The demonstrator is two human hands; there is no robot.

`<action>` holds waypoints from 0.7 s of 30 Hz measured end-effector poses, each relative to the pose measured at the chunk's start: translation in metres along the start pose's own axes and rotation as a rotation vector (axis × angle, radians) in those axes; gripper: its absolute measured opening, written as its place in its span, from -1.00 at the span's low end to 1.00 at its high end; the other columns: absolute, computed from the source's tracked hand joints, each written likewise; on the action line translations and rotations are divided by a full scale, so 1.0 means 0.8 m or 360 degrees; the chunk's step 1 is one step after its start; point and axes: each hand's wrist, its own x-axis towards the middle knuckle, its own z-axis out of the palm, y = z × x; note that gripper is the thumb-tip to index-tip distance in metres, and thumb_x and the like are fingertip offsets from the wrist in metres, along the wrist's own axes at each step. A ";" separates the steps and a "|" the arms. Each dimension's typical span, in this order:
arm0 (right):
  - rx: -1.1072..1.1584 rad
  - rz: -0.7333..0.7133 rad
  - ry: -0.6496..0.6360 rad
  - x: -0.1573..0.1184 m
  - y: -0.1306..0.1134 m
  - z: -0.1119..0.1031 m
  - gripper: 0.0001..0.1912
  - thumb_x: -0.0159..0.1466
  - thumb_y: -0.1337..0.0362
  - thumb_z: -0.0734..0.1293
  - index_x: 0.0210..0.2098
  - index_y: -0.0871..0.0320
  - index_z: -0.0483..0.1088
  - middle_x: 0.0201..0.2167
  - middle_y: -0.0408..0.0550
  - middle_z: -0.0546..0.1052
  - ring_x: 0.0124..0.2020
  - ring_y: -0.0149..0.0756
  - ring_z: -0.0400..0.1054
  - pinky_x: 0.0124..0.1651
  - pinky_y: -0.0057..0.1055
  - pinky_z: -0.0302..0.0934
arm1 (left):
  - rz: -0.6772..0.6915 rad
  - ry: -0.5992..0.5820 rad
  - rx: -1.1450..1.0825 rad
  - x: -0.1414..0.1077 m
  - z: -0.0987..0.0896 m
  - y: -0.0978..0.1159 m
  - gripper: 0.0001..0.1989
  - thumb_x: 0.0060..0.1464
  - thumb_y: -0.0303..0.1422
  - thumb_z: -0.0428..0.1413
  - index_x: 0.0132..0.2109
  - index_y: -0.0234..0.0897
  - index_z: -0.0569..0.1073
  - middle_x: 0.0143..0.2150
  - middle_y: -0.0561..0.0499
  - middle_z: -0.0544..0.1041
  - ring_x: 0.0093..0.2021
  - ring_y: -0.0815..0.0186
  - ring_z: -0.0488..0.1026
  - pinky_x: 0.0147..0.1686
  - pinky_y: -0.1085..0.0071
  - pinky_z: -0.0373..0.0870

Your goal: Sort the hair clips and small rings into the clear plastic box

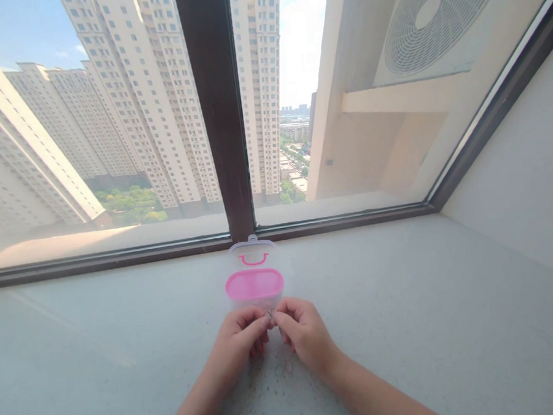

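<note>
Carefully, the left hand (237, 338) and right hand (311, 334) are pinching a small thin object (270, 316) between them — too tiny to identify — while a pink-topped clear box (254, 284) is sitting just beyond on the pale windowsill (100, 361), its lid (254, 250) standing open.

Along the far edge of my pale, speckled sill (86, 363) I see a dark brown window frame (218, 109); beyond it, tall beige towers (143, 96) and a round-grilled white fan unit (439, 16). A white wall (525, 151) borders the right edge.
</note>
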 end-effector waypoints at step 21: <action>0.0017 -0.0002 0.0016 0.002 -0.001 0.006 -0.84 0.11 0.30 0.21 -0.58 0.19 0.28 -0.74 -0.25 0.24 -0.69 -0.51 0.08 -0.59 -0.56 -0.02 | -0.0003 -0.0018 0.0036 -0.002 -0.005 -0.001 -0.73 -0.03 -0.20 0.11 -0.53 -0.32 0.39 -0.65 0.12 0.31 -0.64 0.42 0.24 -0.62 0.51 0.14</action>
